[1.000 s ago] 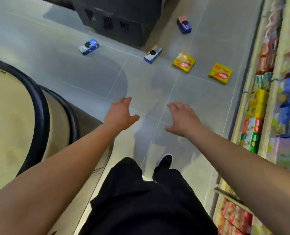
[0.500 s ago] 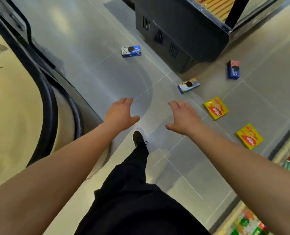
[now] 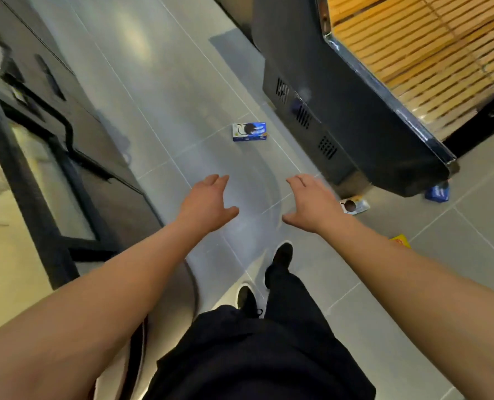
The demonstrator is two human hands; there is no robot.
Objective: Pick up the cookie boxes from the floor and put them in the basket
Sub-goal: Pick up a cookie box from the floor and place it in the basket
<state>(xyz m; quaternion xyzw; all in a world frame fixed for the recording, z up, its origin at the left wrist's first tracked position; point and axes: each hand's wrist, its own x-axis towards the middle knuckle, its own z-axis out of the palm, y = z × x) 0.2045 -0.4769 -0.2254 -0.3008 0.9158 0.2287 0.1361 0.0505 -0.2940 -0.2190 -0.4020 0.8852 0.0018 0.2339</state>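
A blue and white cookie box (image 3: 249, 131) lies flat on the grey tiled floor ahead of me. A second cookie box (image 3: 354, 205) lies just right of my right hand (image 3: 312, 203), partly hidden by it. A blue box (image 3: 437, 192) peeks out under the corner of the dark display unit. The corner of a yellow box (image 3: 401, 241) shows behind my right forearm. My left hand (image 3: 208, 202) and my right hand are held out in the air with relaxed fingers, holding nothing. No basket is in view.
A dark display unit (image 3: 341, 116) with wooden slats stands at the right, close to the boxes. A black-framed chest cabinet (image 3: 47, 157) runs along the left. My feet in black shoes (image 3: 282, 255) stand on the floor between them.
The view has swung left and moved forward: the blue and white box is now nearer and centred, and the yellow boxes have slid out to the right. Both hands stay held out and empty.
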